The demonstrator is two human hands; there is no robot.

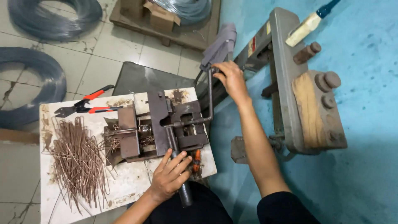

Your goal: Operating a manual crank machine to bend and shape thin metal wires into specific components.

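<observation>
My left hand (171, 174) grips the dark round lever bar (185, 194) that sticks out toward me from a rusty metal bending jig (159, 124) on a small white bench (128, 182). My right hand (232, 76) is closed on the top of the jig's cranked handle (210, 99), at the bench's far right corner. A heap of bent brown wire pieces (78, 161) lies on the left of the bench. A few bent wires sit in the jig's left jaw (112, 139).
Red-handled cutters (85, 105) lie at the bench's far left edge. Coils of grey wire (29, 87) rest on the tiled floor at left and top. A grey metal machine with a wooden block (309, 108) stands on the blue floor at right.
</observation>
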